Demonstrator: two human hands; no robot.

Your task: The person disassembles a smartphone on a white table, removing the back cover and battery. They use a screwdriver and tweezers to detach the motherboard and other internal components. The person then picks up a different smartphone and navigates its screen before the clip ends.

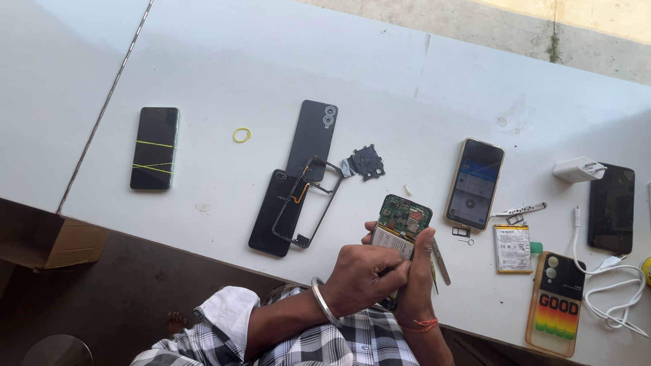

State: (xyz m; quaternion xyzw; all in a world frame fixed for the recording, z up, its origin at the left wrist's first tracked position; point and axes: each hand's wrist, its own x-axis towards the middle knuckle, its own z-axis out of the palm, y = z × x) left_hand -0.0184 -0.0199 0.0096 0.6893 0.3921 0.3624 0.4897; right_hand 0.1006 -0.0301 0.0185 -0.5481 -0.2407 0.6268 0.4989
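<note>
we see an opened phone (401,224) with its back off, a green circuit board bare at the top end and a pale battery below it, held up just over the near edge of the white table (224,61). the right hand (419,281) is wrapped around its right side and lower end, fingers closed on it. the left hand (369,276) lies across the lower part, fingers curled in against the battery; we cannot tell whether they pinch anything. tweezers (441,261) lie just right of the hands. to the left rest a black frame (308,202) over a dark phone (271,215) and a back cover (313,134). a lit phone (475,183) lies to the right.
</note>
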